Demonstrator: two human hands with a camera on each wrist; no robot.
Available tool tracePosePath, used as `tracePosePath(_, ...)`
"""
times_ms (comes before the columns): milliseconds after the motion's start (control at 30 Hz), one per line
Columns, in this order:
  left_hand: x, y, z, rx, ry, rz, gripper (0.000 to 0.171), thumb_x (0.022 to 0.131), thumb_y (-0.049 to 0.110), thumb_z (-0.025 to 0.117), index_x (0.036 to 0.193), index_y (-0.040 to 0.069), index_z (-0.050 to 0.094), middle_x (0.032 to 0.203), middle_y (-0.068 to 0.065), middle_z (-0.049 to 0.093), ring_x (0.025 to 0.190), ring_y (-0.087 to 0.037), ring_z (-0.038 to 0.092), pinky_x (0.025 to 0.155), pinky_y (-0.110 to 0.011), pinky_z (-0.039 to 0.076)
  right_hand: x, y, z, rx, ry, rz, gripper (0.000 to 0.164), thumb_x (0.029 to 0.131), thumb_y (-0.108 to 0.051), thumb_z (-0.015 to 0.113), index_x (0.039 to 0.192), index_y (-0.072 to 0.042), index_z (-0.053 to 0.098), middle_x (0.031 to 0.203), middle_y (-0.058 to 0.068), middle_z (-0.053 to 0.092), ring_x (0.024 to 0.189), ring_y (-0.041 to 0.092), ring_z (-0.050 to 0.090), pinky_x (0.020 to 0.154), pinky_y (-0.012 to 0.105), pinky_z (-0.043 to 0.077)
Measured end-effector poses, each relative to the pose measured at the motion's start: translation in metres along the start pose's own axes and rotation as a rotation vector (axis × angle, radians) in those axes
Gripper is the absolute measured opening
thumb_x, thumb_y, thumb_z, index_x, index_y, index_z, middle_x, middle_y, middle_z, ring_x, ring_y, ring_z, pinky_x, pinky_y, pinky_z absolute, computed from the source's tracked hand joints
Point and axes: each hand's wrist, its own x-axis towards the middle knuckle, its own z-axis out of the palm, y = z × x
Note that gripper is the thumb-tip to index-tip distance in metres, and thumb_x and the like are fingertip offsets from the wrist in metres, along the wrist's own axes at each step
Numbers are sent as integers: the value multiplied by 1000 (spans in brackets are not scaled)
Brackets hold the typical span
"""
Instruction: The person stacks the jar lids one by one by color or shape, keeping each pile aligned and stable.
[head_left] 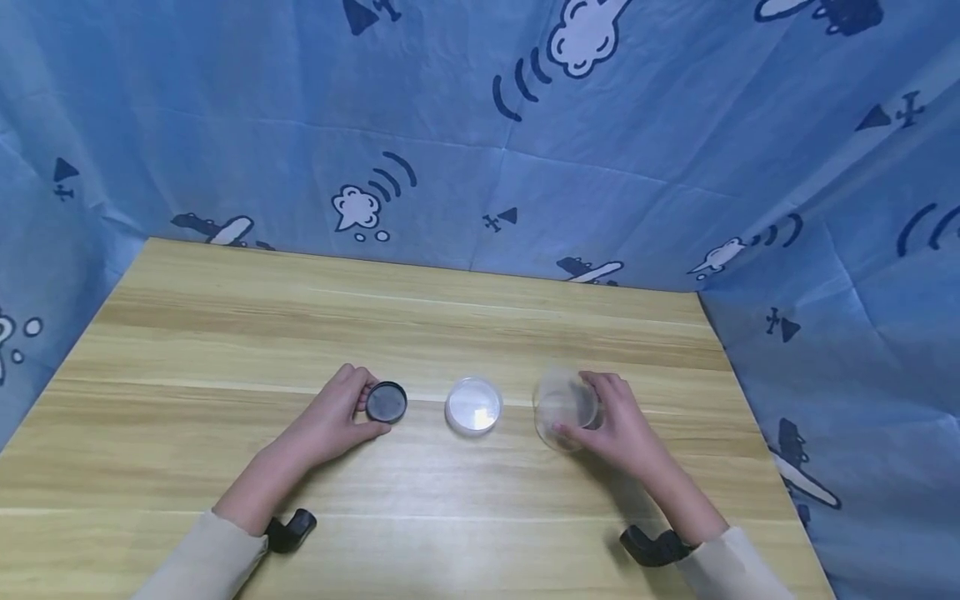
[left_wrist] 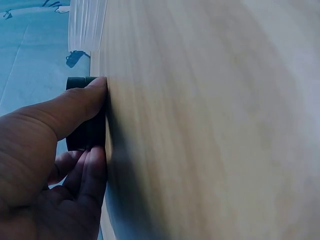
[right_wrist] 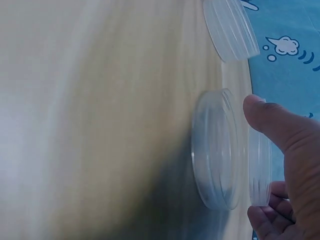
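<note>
My left hand (head_left: 333, 427) grips a small black round container (head_left: 386, 403), thumb on its near side and fingers on the far side. A seam runs round its wall in the left wrist view, where the black container (left_wrist: 86, 134) stands right at the tabletop. In my right hand (head_left: 621, 423), a clear shallow round piece (right_wrist: 259, 167) is pinched between thumb and fingers. It hangs just above a wider clear round dish (right_wrist: 215, 150) on the table, with a gap between them. Between the hands sits another clear round container (head_left: 473, 406), with ribbed sides.
The wooden table (head_left: 420, 325) carries these things in a row across its middle. Blue patterned cloth (head_left: 442, 125) hangs behind it and at both sides. A black wrist mount (head_left: 292, 531) sits on the left wrist, another black mount (head_left: 654, 547) on the right.
</note>
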Motion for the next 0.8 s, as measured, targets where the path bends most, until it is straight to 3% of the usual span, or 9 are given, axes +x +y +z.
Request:
tracePosePath(300,-1,0,2,-5,-11,-13,43,79,13,90,109,3,60,95,-4,47,86,-15,43,77,-26,42,-20,1,8,-35,-11,13,89,79,-39,91,145,4,50,141,28,53,128,46,55,101,64,53)
tracePosePath(533,-1,0,2,-6,-4,-15,43,80,13,90,109,4,60,96,-4,47,87,-15,43,77,-27,41,-23,0,10,-55,-20,36,92,79,-46,90,147,1,50,142,26,53,129,44,56,102,62,54)
tracePosePath(800,0,-1,2,-8,-3,-12,43,80,13,90,110,4,61,96,-4,47,87,-15,43,78,-28,41,-26,-1,13,-38,-8,24,91,78,-43,92,146,2,51,142,27,53,127,44,57,101,62,54)
